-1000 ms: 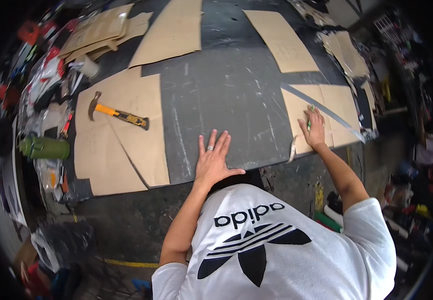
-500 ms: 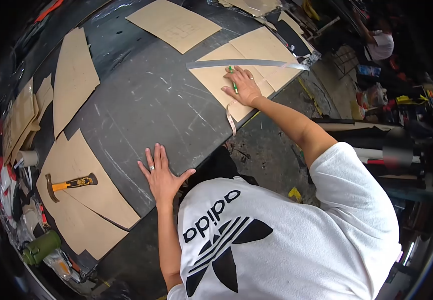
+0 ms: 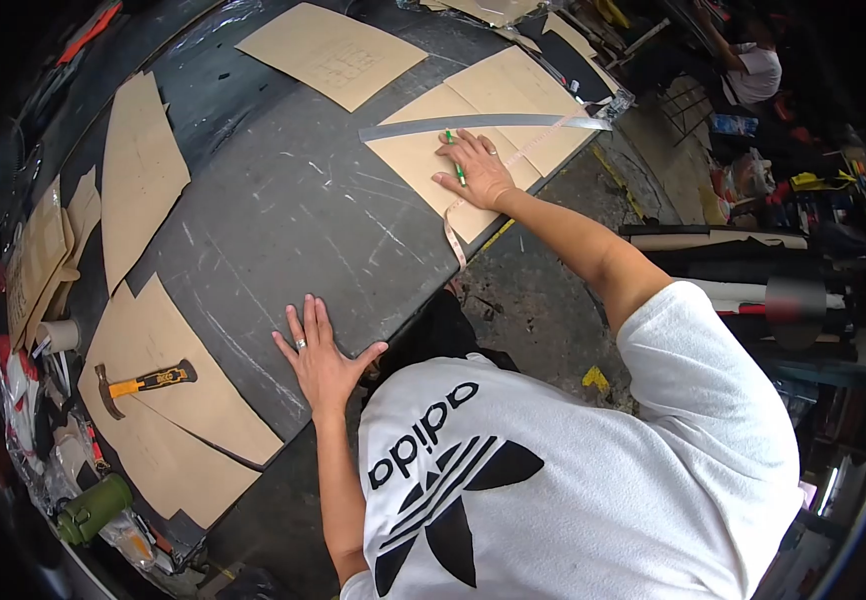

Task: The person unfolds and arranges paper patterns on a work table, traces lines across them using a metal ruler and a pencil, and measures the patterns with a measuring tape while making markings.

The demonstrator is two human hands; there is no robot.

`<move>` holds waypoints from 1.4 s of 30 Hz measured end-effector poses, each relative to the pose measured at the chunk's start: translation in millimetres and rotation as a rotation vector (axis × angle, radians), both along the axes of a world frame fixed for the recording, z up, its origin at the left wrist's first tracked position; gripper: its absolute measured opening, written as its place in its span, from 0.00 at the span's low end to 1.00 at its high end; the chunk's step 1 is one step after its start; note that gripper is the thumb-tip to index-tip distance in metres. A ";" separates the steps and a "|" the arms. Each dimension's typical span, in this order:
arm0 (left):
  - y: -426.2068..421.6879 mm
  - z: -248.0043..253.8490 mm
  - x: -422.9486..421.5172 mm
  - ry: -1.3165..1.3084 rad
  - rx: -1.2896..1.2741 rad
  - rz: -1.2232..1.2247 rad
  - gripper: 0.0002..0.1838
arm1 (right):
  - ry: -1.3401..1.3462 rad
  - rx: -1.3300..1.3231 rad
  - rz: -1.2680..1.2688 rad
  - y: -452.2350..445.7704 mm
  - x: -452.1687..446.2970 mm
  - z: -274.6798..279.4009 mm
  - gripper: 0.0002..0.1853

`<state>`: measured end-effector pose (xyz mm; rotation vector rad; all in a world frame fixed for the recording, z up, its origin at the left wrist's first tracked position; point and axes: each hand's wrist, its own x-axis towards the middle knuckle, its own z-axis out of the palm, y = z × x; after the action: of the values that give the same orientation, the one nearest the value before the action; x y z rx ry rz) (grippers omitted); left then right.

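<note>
My left hand (image 3: 325,362) lies palm down at the near edge of the dark table (image 3: 253,240), fingers spread, with nothing in it. Farther right, my right hand (image 3: 480,172) rests on a brown cardboard sheet (image 3: 423,165), a green pen (image 3: 459,172) tucked under its fingers. Just beyond those fingertips a long metal ruler (image 3: 513,121) crosses the cardboard. A pale measuring tape (image 3: 450,238) runs beneath the right hand; one end droops toward the table edge and the other stretches toward the ruler's right end.
A hammer (image 3: 148,381) lies on cut cardboard pieces (image 3: 178,470) at the left. More cardboard (image 3: 143,170) is spread toward the back, including a marked sheet (image 3: 338,55). A green bottle (image 3: 95,508) is at the lower left. Another person (image 3: 753,75) sits at the upper right.
The whole view has shifted slightly, with the far table items now a little farther left. Both hands keep their places on the table and the cardboard.
</note>
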<state>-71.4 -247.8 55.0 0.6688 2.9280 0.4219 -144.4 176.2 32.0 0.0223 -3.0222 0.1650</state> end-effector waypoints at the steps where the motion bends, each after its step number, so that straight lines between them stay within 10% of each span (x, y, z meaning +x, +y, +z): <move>1: 0.0 -0.2 -0.4 0.004 -0.005 0.009 0.71 | 0.004 -0.005 0.009 0.5 -1.4 0.1 0.31; 42: -19.4 -3.2 5.4 0.002 0.221 0.020 0.67 | 0.121 -0.036 0.136 -1.4 -7.7 -4.7 0.24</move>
<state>-66.0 -267.2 51.9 0.6653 2.9177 0.7563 -152.1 174.8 27.3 0.2266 -2.8968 0.2212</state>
